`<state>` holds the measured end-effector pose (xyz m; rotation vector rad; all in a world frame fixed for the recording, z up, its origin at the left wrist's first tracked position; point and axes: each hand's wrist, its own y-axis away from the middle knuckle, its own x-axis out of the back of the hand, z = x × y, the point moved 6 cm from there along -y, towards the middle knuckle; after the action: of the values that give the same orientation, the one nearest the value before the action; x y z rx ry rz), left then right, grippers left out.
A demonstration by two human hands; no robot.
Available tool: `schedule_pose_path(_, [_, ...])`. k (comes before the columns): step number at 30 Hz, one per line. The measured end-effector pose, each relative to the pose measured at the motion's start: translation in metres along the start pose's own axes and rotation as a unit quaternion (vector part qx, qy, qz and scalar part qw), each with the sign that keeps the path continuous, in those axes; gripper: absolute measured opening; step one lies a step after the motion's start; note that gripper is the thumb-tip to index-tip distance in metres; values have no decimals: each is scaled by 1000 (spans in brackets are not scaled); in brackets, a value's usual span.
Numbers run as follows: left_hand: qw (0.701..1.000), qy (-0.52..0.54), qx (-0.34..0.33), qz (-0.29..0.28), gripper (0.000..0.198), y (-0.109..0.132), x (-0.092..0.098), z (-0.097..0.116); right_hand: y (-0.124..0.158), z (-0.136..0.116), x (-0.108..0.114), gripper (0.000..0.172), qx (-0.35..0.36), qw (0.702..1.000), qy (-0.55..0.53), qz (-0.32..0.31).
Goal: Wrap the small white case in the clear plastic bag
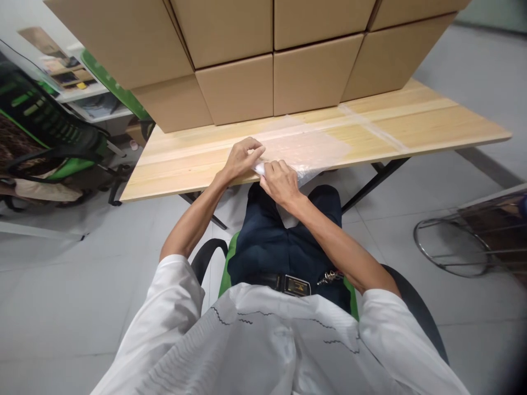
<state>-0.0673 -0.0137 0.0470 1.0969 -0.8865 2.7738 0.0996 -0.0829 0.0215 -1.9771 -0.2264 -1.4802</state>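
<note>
A thin, clear plastic sheet (313, 151) lies over the front part of the wooden table, and its near edge hangs over the table's front edge. At its left end the plastic is gathered into a whitish bunch (259, 168) between my hands. My right hand (281, 182) is closed on this bunch, knuckles up. My left hand (242, 157) is curled at the bunch's left side, thumb and fingers closed together against it. Whether something is wrapped inside the bunch, I cannot tell.
Stacked cardboard boxes (234, 93) stand along the back of the wooden table (164, 170). A strip of clear tape (373, 129) crosses the tabletop at the right. A black and green chair (57, 131) is at the left, and a round metal stool frame (453, 247) at the right.
</note>
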Motion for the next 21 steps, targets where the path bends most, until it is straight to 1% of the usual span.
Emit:
schedule_pose_path(2, [999, -27, -30, -15, 24, 12, 9, 3, 0, 0, 2, 32, -4, 1000, -1, -5])
schedule_pose_path(4, [996, -39, -62, -42, 24, 23, 11, 4, 0, 1, 3, 33, -7, 1000, -2, -13])
schedule_pose_path(7, [991, -35, -111, -67, 28, 33, 5, 3, -1, 2, 6, 34, -14, 1000, -6, -21])
schedule_pose_path(9, [989, -27, -127, -72, 30, 35, -1, 2, -2, 4, 7, 35, -20, 1000, -9, -21])
schedule_pose_path(11, [990, -14, -120, -72, 31, 34, -6, 0, -3, 7, 7, 35, -26, 999, -16, -19])
schedule_pose_path(14, [993, 12, -88, -80, 31, 29, -10, -2, -4, 13, 6, 35, -34, 999, -32, -13])
schedule_pose_path(17, [992, 20, -57, -109, 32, 23, -13, -3, -4, 19, 5, 36, -39, 998, -49, -11])
schedule_pose_path(21, [988, 0, -29, -153, 30, 11, -14, 0, -2, 30, 6, 37, -41, 997, -67, -23])
